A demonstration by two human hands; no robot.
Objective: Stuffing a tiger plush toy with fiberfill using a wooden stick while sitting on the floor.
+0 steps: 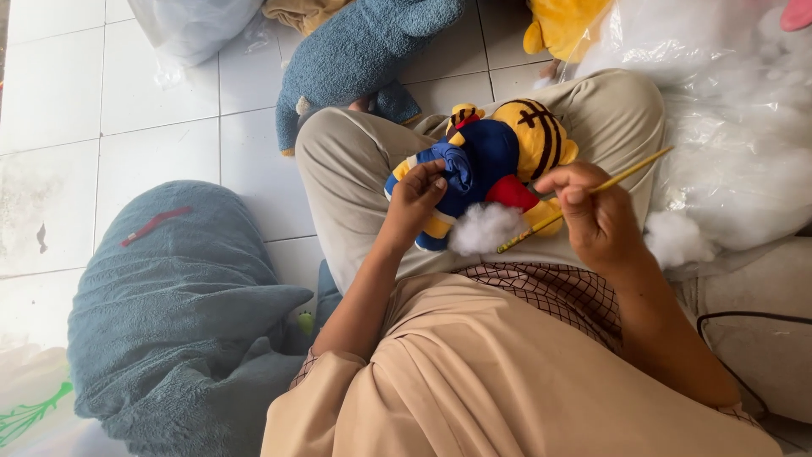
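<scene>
A yellow, blue and red plush toy (499, 148) with dark stripes lies on my lap. My left hand (416, 201) grips its blue body on the left side. A tuft of white stuffing (484, 228) sticks out of the toy's lower end. My right hand (596, 211) holds a thin yellow stick (630, 173), whose lower tip points into the stuffing.
A large bag of white stuffing (736, 127) sits at my right. Grey-blue plush skins lie on the tiled floor at left (169, 313) and at top (355, 51). A yellow plush (562, 25) lies at top right. A black cable (753, 317) runs at right.
</scene>
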